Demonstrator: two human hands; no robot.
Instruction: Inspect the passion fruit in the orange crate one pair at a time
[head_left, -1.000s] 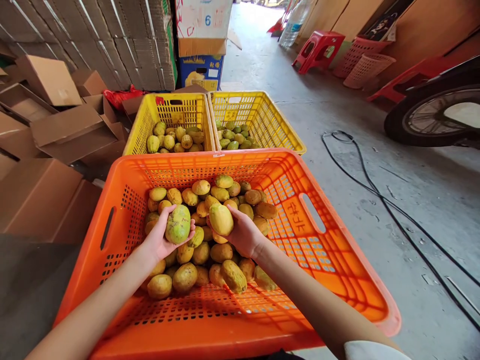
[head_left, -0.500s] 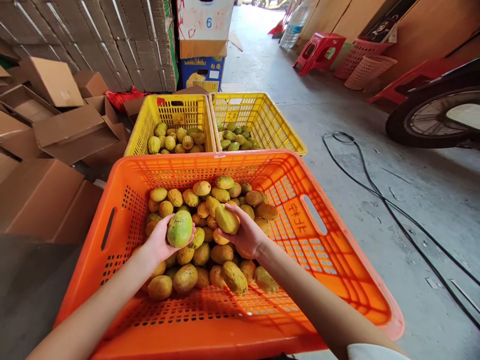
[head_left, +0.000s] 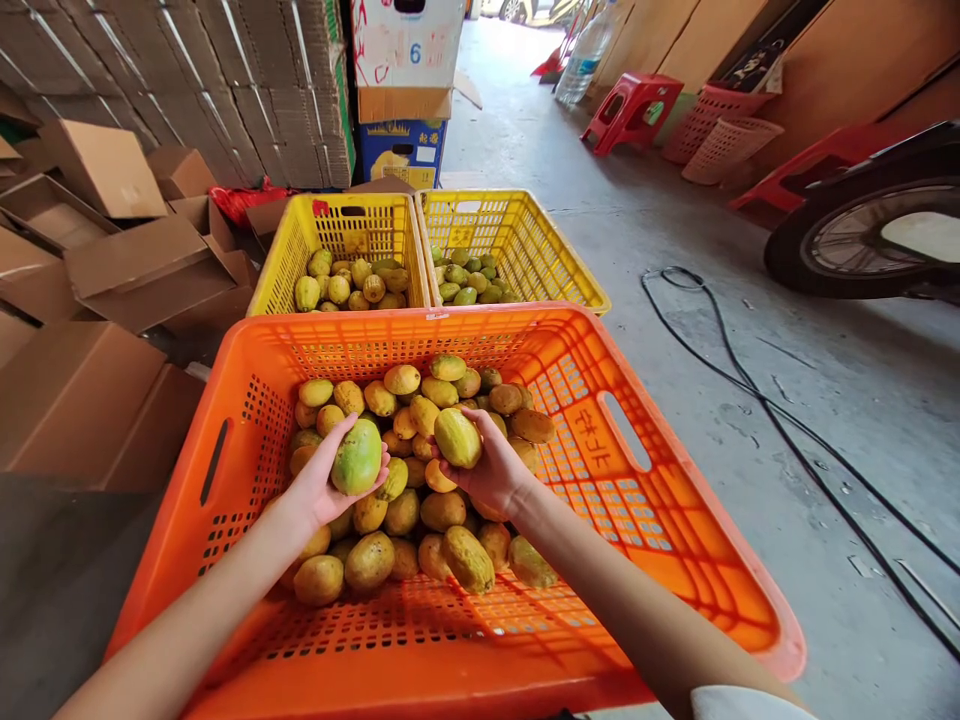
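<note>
A big orange crate (head_left: 660, 520) in front of me holds a heap of yellow and green mangoes (head_left: 420, 500). My left hand (head_left: 322, 485) is cupped under a greenish mango (head_left: 357, 457), held just above the heap. My right hand (head_left: 491, 468) grips a yellow-green mango (head_left: 457, 438) beside it, over the middle of the heap. Both hands are palm up with fingers curled round the fruit.
Two yellow crates stand behind the orange one: the left yellow crate (head_left: 279, 268) with yellowish fruit, the right yellow crate (head_left: 555, 255) with greener fruit. Cardboard boxes (head_left: 112, 270) pile up at left. A black cable (head_left: 750, 390) crosses the concrete floor; a motorbike wheel (head_left: 862, 235) is at right.
My right hand has turned its mango over, from a broad yellow face to a greener side, and shifted slightly forward. The left hand has tilted its mango a little.
</note>
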